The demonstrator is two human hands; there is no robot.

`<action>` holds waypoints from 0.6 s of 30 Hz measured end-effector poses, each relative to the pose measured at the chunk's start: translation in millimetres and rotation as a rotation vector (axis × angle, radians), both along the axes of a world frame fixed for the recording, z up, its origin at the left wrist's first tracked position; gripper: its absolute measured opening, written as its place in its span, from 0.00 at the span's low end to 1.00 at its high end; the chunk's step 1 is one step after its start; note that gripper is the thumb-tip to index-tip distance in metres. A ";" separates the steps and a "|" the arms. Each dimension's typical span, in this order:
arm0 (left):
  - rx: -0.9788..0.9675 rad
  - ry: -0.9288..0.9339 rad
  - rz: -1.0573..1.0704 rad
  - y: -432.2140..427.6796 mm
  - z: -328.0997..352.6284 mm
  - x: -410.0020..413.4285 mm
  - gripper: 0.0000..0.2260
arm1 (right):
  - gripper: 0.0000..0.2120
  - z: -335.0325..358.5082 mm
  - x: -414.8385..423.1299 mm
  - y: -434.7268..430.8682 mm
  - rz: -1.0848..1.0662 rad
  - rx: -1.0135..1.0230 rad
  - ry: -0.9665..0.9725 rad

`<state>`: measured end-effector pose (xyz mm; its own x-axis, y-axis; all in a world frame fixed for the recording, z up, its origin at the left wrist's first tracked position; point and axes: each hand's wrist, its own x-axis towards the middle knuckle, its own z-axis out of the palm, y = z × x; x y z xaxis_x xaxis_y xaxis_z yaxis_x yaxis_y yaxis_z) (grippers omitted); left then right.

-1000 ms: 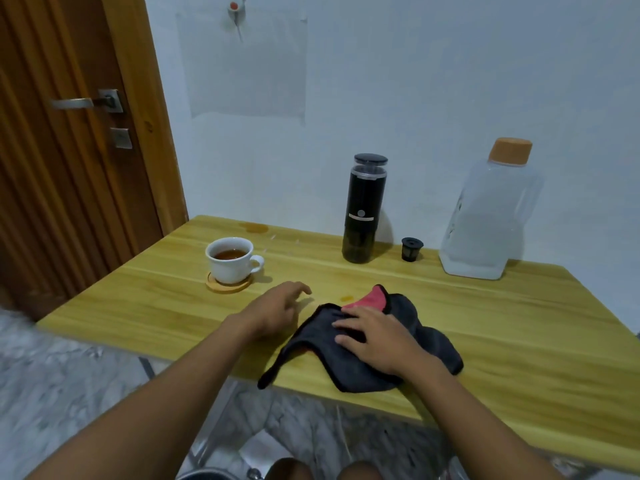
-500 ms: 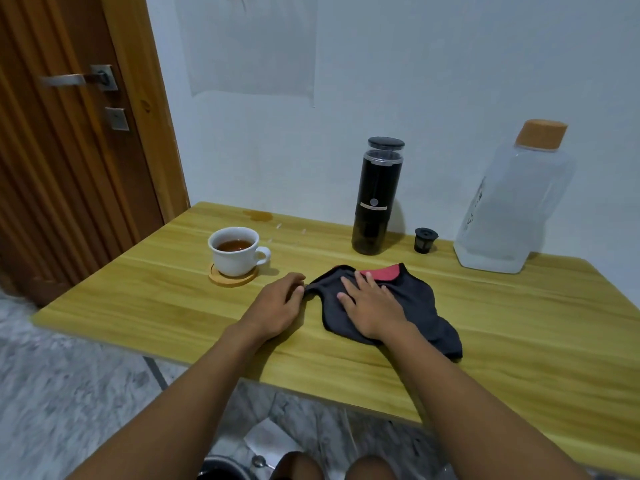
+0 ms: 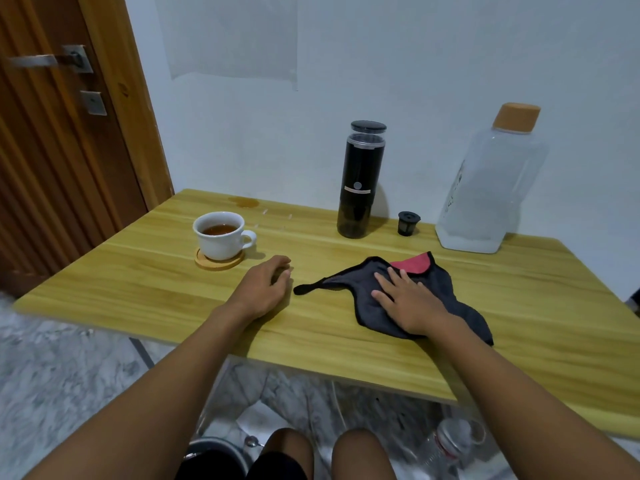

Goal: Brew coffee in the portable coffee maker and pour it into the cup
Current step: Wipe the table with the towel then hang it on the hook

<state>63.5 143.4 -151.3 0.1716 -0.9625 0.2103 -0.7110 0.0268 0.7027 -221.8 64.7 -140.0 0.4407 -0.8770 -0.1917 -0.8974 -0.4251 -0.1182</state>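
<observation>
A tall black portable coffee maker [image 3: 362, 181] stands upright at the back of the wooden table [image 3: 138, 282], lid on. A white cup [image 3: 218, 237] with brown liquid sits on a round wooden coaster [image 3: 219, 264] to the left. My left hand [image 3: 265, 289] rests on the table with fingers curled, holding nothing, just left of the cloth's corner. My right hand [image 3: 408, 303] lies flat with spread fingers on a dark grey cloth [image 3: 363, 306] that has a red patch.
A small black filter cup [image 3: 408, 223] stands right of the coffee maker. A large clear water bottle [image 3: 491, 188] with an orange cap stands at the back right. A brown spill [image 3: 244, 202] marks the far table edge. A wooden door [image 3: 52, 168] is left.
My right hand slid the cloth away from me and to the right. My left hand, which touched the cloth's corner half a second ago, is now apart from it.
</observation>
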 end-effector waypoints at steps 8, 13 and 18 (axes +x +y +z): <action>0.014 0.001 -0.018 0.8 3.8 0.3 0.17 | 0.28 -8.6 9.5 38.5 0.090 -0.033 -0.019; 0.014 0.016 -0.016 -0.4 3.8 1.1 0.16 | 0.29 -12.2 42.8 49.2 0.131 -0.029 -0.062; 0.035 0.093 -0.017 -2.1 5.1 4.0 0.15 | 0.28 -13.5 79.6 50.3 0.168 -0.018 -0.081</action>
<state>67.6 141.4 -146.2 0.1724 -0.9719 0.1600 -0.6421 0.0123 0.7665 -142.2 114.9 -153.5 0.5944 -0.7929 -0.1341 -0.8016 -0.5708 -0.1780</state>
